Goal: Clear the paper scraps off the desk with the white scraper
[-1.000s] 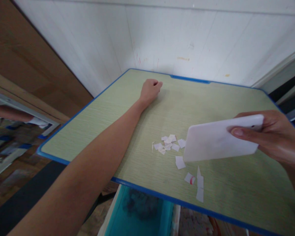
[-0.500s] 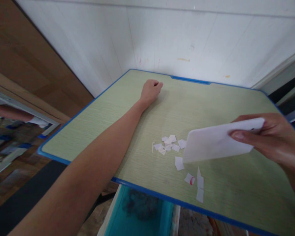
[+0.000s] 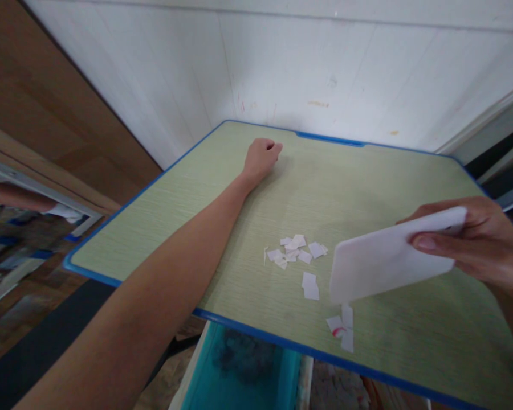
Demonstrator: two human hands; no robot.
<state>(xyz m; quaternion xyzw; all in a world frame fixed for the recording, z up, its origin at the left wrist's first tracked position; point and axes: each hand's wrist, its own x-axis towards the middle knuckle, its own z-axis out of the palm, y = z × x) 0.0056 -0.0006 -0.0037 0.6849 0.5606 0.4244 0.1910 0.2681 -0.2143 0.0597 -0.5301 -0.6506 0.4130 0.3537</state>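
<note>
My right hand (image 3: 457, 239) grips a thin white board (image 3: 389, 262) with rounded corners and a small hole near the held end, thumb in front and fingers behind. Its lower left corner is by the white paper strips (image 3: 347, 330) near the table's front edge. A scrap with a red mark (image 3: 337, 327) touches those strips. Two small scraps (image 3: 310, 286) lie left of the board, and a loose cluster of paper scraps (image 3: 293, 249) lies beyond them. My left hand (image 3: 261, 159), curled into a fist, rests on the far part of the table, away from the scraps.
The pale green table (image 3: 325, 188) has a blue rim and stands by a white wall (image 3: 299, 68). Below its front edge is a turquoise bin (image 3: 235, 370) with dark fluffy matter. Another person's arm (image 3: 17, 195) shows at far left, below a brown panel (image 3: 64, 108).
The white board has moved slightly right and toward the front edge with my right hand. The red-marked scrap has shifted against the strips. My left hand has stayed in place.
</note>
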